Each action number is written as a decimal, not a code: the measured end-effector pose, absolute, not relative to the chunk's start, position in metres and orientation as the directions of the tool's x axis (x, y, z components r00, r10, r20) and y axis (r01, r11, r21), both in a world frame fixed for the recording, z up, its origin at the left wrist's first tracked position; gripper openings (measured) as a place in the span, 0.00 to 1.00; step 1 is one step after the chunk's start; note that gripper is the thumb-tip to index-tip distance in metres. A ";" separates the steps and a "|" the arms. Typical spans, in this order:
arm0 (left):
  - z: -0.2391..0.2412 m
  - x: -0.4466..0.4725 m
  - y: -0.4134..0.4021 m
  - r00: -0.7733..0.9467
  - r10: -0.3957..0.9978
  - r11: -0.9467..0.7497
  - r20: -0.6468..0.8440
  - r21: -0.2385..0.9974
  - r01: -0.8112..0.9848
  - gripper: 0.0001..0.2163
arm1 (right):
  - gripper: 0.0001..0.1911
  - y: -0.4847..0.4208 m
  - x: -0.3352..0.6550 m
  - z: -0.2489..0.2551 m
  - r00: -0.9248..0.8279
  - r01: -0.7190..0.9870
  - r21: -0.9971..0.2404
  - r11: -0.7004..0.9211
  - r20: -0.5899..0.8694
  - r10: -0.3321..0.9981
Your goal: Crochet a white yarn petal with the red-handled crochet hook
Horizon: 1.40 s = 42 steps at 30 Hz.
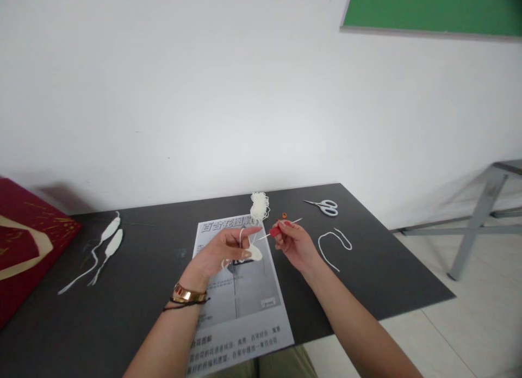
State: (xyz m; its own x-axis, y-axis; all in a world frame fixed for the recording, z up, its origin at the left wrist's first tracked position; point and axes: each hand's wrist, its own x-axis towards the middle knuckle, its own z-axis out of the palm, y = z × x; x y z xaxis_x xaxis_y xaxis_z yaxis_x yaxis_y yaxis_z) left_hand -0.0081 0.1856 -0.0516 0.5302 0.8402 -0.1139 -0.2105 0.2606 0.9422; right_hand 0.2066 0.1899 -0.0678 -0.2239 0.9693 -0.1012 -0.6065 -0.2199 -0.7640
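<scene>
Between thumb and fingers, my left hand (223,251) pinches a small white crochet piece (255,252), with yarn looped over the raised index finger. My right hand (294,244) grips a crochet hook by its red handle (275,231). The hook's thin metal tip points left, close to the crochet piece; whether it touches the stitches I cannot tell. Behind my hands lies a loose bundle of white yarn (260,206). Under my left hand is a printed sheet (261,323) with a picture and Chinese text.
Scissors (327,206) and a cut length of yarn (322,248) lie to the right, near a small orange item (284,215). Two white leaf-shaped pieces (114,242) with yarn tails rest at left. Beyond them stands a dark red bag (24,225). A white wall rises behind the black table (155,291).
</scene>
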 end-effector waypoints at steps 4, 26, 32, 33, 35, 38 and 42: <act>-0.054 -0.001 0.187 0.450 0.890 0.176 -0.078 0.968 -0.179 0.27 | 0.11 0.191 0.200 -0.073 -0.223 -0.632 -0.719 -0.289 -0.189 0.956; -0.058 0.011 0.186 0.370 0.926 0.136 -0.078 0.981 -0.135 0.28 | 0.12 0.185 0.188 -0.074 -0.015 -0.447 -0.894 -0.022 -0.017 1.000; -0.062 0.015 0.188 0.285 0.956 0.104 -0.067 0.988 -0.118 0.19 | 0.09 0.178 0.184 -0.074 0.087 -0.217 -0.956 0.197 0.182 0.979; -0.064 0.015 0.189 0.269 0.961 0.101 -0.065 0.988 -0.119 0.20 | 0.08 0.175 0.183 -0.074 0.095 -0.166 -0.958 0.236 0.222 0.970; -0.067 0.017 0.189 0.244 0.968 0.099 -0.066 0.987 -0.126 0.20 | 0.07 0.172 0.182 -0.075 0.099 -0.065 -0.950 0.306 0.299 0.949; -0.070 0.019 0.190 0.219 0.973 0.103 -0.068 0.983 -0.151 0.14 | 0.06 0.168 0.181 -0.077 0.105 0.049 -0.920 0.390 0.393 0.914; -0.066 0.023 0.187 0.201 0.976 0.126 -0.080 0.964 -0.232 0.19 | 0.08 0.168 0.181 -0.081 0.049 0.135 -0.852 0.505 0.515 0.856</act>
